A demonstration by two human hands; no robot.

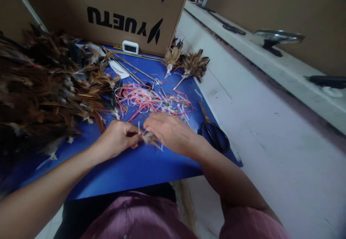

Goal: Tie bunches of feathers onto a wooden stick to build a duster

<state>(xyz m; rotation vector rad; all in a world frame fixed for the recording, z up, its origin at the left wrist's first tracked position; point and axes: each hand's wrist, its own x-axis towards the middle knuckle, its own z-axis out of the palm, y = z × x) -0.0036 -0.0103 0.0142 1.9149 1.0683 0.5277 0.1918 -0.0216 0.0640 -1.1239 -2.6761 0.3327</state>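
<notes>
Close together over the blue tabletop (129, 176), both my hands work around a small bunch of brown feathers (150, 138). My left hand (115, 140) is closed in a pinch at the left end of the bunch, where a short whitish plastic strip sticks up. From the right, my right hand (170, 132) reaches over the feathers with its fingers pressed together, and a thin plastic string runs to its fingertips. The back of this hand hides part of the bunch. Just beyond lies a tangle of pink and white plastic string (143, 97).
A big heap of brown feathers (48, 95) covers the left side. Black-handled scissors (213, 132) lie at the right edge. Two feather dusters (193, 66), thin sticks (132, 66) and a small digital clock (130, 47) are at the back, before a cardboard box (108, 1).
</notes>
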